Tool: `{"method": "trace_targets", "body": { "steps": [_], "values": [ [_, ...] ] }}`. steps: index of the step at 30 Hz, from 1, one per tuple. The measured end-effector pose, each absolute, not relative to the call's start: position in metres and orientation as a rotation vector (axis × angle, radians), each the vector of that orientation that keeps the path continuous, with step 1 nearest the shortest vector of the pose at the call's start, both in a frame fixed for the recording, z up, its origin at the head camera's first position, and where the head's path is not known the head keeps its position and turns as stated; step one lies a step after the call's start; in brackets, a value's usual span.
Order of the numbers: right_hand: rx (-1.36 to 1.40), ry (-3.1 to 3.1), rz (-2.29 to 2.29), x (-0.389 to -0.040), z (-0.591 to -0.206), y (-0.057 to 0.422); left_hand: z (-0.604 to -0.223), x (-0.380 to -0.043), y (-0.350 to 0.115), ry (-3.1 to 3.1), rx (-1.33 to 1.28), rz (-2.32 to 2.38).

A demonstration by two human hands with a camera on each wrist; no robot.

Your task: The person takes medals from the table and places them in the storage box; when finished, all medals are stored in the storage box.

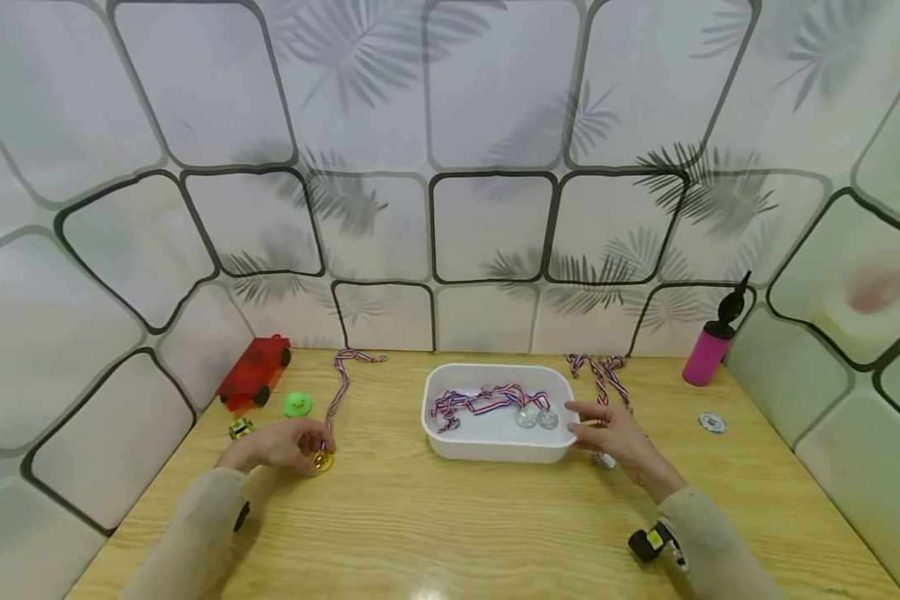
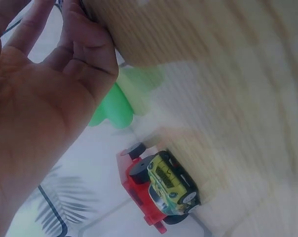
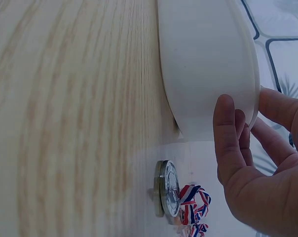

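Observation:
My left hand is at a gold medal on the table, fingers bent and pinching it near its edge. The medal's striped ribbon trails away toward the wall. In the left wrist view the left hand hides the medal. A white plastic basin holds two silver medals and tangled red, white and blue ribbons. My right hand grips the basin's right end; the right wrist view shows its thumb against the outer wall and other fingers at the rim.
Right of the basin lie more medals with ribbons. A pink-and-black bottle and a round chip are farther right. At left are a red toy car, a green duck and a small yellow toy car.

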State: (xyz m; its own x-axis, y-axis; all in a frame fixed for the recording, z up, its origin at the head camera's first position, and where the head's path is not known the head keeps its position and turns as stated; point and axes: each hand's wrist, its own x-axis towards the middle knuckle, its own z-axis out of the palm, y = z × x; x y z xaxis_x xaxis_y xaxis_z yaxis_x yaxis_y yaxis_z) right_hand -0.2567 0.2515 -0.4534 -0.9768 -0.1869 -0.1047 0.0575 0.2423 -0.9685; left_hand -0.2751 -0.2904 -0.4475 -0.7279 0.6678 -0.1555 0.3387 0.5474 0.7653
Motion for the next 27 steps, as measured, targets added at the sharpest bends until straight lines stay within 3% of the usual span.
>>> {"method": "trace_targets", "body": {
  "steps": [9, 15, 21, 27],
  "values": [
    [-0.12, 2.308, -1.82, -0.256, -0.454, 0.252, -0.451, -0.277, -0.284, 2.465, 0.835, 1.073],
    [-0.122, 2.31, -1.816, -0.258, -0.454, 0.253, -0.451, -0.283, -0.272, 2.621, 0.686, 1.058],
    [-0.137, 2.31, -1.819, -0.258, -0.455, 0.254, -0.449, -0.29, -0.262, 2.494, 0.488, 1.337],
    [-0.141, 2.292, -1.834, -0.257, -0.453, 0.252, -0.443, -0.294, -0.252, 2.483, 0.449, 1.51]
  ]
}}
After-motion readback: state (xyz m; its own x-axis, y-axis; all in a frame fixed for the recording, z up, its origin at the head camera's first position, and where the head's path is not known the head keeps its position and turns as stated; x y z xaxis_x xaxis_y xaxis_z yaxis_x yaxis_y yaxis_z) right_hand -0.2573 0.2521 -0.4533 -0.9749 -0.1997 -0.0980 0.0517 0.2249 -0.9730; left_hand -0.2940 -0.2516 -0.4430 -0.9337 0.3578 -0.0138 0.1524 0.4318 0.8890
